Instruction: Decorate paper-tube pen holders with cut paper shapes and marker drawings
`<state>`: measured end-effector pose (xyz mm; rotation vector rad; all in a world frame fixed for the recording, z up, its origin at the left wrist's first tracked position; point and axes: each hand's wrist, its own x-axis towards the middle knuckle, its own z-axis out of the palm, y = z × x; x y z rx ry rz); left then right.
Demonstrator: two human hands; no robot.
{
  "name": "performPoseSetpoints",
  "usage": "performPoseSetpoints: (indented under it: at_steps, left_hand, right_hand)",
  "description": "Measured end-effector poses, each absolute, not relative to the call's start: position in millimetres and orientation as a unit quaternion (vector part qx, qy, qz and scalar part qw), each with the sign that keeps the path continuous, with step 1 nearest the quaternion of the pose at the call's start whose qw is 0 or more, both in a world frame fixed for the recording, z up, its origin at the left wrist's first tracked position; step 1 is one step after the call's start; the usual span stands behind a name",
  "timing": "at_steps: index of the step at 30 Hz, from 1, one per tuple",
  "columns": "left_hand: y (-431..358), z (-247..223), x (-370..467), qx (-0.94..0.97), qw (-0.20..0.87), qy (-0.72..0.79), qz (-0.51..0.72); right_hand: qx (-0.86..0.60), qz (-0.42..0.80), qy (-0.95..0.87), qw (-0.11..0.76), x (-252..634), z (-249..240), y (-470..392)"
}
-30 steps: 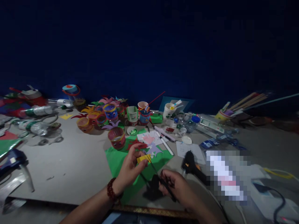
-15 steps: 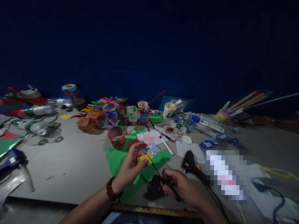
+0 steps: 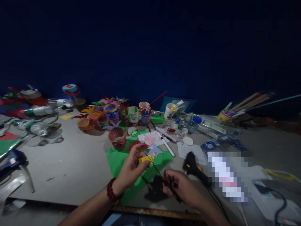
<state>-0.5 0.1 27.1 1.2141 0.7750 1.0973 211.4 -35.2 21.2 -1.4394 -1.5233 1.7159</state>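
Between the thumb and fingers of my left hand [image 3: 131, 168] is a small piece of yellow paper [image 3: 145, 160]. Dark scissors [image 3: 158, 171] are gripped in my right hand [image 3: 176, 184], their blades reaching up and left to the yellow paper. Both hands are above a green sheet [image 3: 115, 160] on the table. Just beyond my left hand lie a red paper cutout [image 3: 135, 145] and a lilac one [image 3: 155, 150]. The fingers of my right hand partly hide the scissor handles.
Decorated cups [image 3: 117, 138] stand behind the green sheet. A black glue gun [image 3: 191, 163] lies right of my right hand, its cable running forward. Plastic bottles [image 3: 35, 125] lie at left, a blue glue gun [image 3: 14, 161] at the left edge, markers [image 3: 166, 143] beyond the hands.
The scissor blades look closer together than before, still at the yellow paper. Both hands have barely shifted.
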Motion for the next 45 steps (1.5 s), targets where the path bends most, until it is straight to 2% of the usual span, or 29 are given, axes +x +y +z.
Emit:
performPoseSetpoints:
  at_steps: [25,45]
  left_hand:
    - [0,25,-1,0.525,0.617,0.329,0.486]
    - [1,23,0,0.521,0.612,0.33,0.495]
  right_hand:
    - [-0.527,0.581,-0.584,0.21,214,15,-31]
    - [-0.518,0.604,-0.561,0.228,214,11,-31]
